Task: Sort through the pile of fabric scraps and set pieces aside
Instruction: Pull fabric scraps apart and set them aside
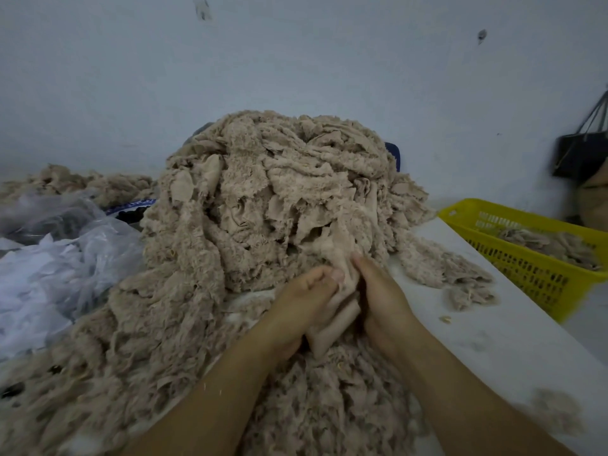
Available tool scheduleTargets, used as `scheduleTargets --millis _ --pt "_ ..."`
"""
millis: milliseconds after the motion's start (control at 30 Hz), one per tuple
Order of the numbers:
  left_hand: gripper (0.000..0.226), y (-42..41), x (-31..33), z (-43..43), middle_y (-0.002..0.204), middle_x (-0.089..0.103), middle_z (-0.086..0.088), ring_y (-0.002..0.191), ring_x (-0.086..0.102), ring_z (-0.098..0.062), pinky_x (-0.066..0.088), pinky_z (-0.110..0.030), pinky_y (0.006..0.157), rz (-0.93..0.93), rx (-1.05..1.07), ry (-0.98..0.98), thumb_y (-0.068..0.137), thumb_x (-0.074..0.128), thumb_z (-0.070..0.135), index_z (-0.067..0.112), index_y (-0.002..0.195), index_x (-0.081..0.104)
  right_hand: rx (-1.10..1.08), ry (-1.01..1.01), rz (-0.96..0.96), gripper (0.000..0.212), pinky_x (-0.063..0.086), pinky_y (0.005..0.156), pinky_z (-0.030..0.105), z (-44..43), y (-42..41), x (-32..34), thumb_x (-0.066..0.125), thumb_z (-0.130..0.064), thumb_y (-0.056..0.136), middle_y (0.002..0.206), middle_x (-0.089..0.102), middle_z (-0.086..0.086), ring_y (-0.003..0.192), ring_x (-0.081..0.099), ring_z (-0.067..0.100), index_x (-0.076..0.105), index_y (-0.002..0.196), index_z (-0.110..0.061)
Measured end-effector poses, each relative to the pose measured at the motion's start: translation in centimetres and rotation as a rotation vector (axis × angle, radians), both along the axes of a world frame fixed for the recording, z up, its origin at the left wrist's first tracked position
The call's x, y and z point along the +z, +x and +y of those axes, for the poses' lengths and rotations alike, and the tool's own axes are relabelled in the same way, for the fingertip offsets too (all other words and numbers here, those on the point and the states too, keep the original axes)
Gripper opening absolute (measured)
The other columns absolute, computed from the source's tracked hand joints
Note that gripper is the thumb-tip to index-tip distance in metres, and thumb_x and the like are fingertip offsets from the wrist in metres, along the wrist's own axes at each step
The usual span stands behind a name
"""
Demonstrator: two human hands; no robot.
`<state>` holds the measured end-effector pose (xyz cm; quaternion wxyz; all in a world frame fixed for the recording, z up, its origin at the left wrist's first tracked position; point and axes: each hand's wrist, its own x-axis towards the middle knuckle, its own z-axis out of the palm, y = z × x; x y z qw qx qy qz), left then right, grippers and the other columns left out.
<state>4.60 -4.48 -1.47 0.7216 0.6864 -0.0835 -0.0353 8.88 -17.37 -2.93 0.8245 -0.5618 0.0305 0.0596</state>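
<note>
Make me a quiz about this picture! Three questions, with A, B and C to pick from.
1. Where is the basket?
A. right of the pile
B. left of it
C. on top of it

2. What colour is the basket?
A. red
B. yellow
C. green

3. What are the left hand and right hand doing?
A. lying flat and idle
B. holding one scrap between them
C. lifting the basket

Answers:
1 A: it stands at the right, with the pile in the middle.
2 B: its mesh walls are yellow.
3 B: both thumbs press the beige scrap.

No writing can be read; markings on the blue-and-white strip (131,205) are too blurred.
</note>
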Motion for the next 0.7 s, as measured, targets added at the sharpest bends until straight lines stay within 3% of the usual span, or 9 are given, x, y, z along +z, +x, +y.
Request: scheduleTargets --millis 67,167,233,300,367,433,533,600,700 --pt "0.026 0.1 0.2 0.4 0.07 0.066 0.004 0.062 0.059 -0.005 0.048 -0.016 0.057 0.0 0.004 -0.07 0.093 0.06 0.034 0.025 0.069 0.064 -0.069 0.038 -0.002 0.026 0.055 0.076 0.032 -0.3 0.4 -0.1 0.058 -0.029 0.098 0.101 0.075 0.011 0.089 0.073 0.019 0.07 0.108 -0.009" --pt "0.02 0.2 0.1 1.0 0.072 0.065 0.003 0.062 0.059 -0.006 0.047 -0.018 0.056 0.014 -0.046 -0.045 0.077 0.065 0.045 0.03 0.064 0.067 -0.109 -0.003 -0.025 0.024 0.055 0.078 0.033 0.0 0.6 -0.3 0.053 -0.029 0.1 0.097 0.075 0.008 0.086 0.072 0.017 0.07 0.103 -0.011" --pt "0.024 0.4 0.0 1.1 0.079 0.067 -0.001 0.066 0.063 -0.01 0.05 -0.021 0.059 0.053 -0.048 -0.067 0.083 0.066 0.044 0.029 0.065 0.07 -0.117 -0.102 -0.073 0.026 0.055 0.081 0.036 0.1 0.5 -0.5 0.05 -0.033 0.101 0.095 0.074 0.006 0.088 0.07 0.018 0.068 0.098 -0.014" --pt "0.032 0.8 -0.1 1.2 0.096 0.076 -0.003 0.084 0.073 -0.014 0.055 -0.022 0.068 0.088 -0.022 -0.124 0.094 0.057 0.049 0.028 0.085 0.08 -0.122 -0.239 -0.165 0.033 0.05 0.068 0.026 0.0 0.3 -0.5 0.047 -0.039 0.102 0.076 0.068 -0.006 0.074 0.064 0.01 0.061 0.086 -0.015" --pt "0.051 1.0 0.0 1.5 0.114 0.075 -0.004 0.106 0.071 -0.016 0.056 -0.023 0.079 0.117 -0.021 -0.14 0.088 0.049 0.07 0.033 0.109 0.076 -0.108 -0.403 -0.295 0.037 0.04 0.054 0.013 0.1 -0.1 -0.4 0.045 -0.043 0.103 0.055 0.052 -0.019 0.055 0.05 -0.001 0.049 0.074 -0.019" --pt "0.061 1.1 -0.1 1.6 0.116 0.074 -0.004 0.111 0.069 -0.018 0.056 -0.025 0.084 0.134 -0.025 -0.127 0.078 0.052 0.079 0.035 0.113 0.075 -0.044 -0.524 -0.421 0.037 0.035 0.049 0.012 0.6 -0.6 -0.4 0.045 -0.039 0.103 0.052 0.047 -0.019 0.05 0.043 -0.003 0.043 0.071 -0.021" --pt "0.044 1.8 -0.6 1.9 0.108 0.075 -0.012 0.103 0.072 -0.026 0.058 -0.029 0.079 0.15 0.07 -0.205 0.081 0.07 0.056 0.019 0.102 0.079 0.055 -0.64 -0.529 0.037 0.034 0.051 0.014 1.4 -1.0 -0.5 0.045 -0.032 0.104 0.054 0.044 -0.019 0.05 0.04 -0.002 0.039 0.068 -0.022" --pt "0.029 2.0 -0.8 2.1 0.102 0.076 -0.016 0.093 0.074 -0.028 0.059 -0.03 0.071 0.153 0.166 -0.328 0.087 0.07 0.039 0.013 0.096 0.08 0.082 -0.657 -0.527 0.039 0.033 0.049 0.015 1.5 -1.2 -0.5 0.045 -0.032 0.104 0.053 0.042 -0.017 0.05 0.038 0.0 0.037 0.067 -0.022" --pt "0.037 2.2 -0.8 1.9 0.109 0.074 -0.019 0.099 0.073 -0.03 0.06 -0.037 0.08 0.155 0.249 -0.443 0.094 0.061 0.037 0.006 0.112 0.072 0.017 -0.602 -0.451 0.041 0.033 0.046 0.013 1.5 -1.3 -0.4 0.046 -0.037 0.103 0.05 0.042 -0.015 0.047 0.039 0.0 0.039 0.066 -0.022"
